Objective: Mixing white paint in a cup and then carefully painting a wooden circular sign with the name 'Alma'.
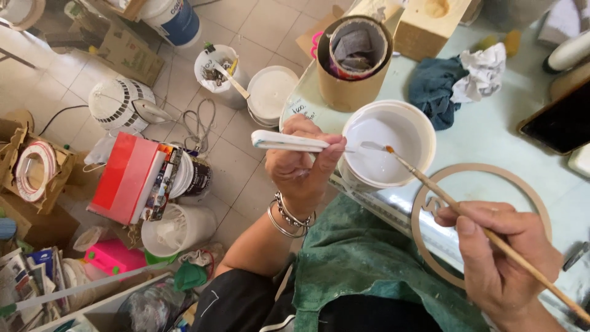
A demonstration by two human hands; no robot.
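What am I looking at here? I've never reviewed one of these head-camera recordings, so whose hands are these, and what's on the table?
There is no machine here: a person wears one camera on the head, looking down at their own two hands. The left hand holds a white-handled palette knife over a white tub of white paint. The right hand holds a thin wooden paintbrush, its orange tip over the same tub. On the pale table lie a flat brown ring cutout, a cardboard tube of scraps, crumpled rags and a wooden block. A green apron covers the lap. The floor on the left is crowded with buckets and boxes.
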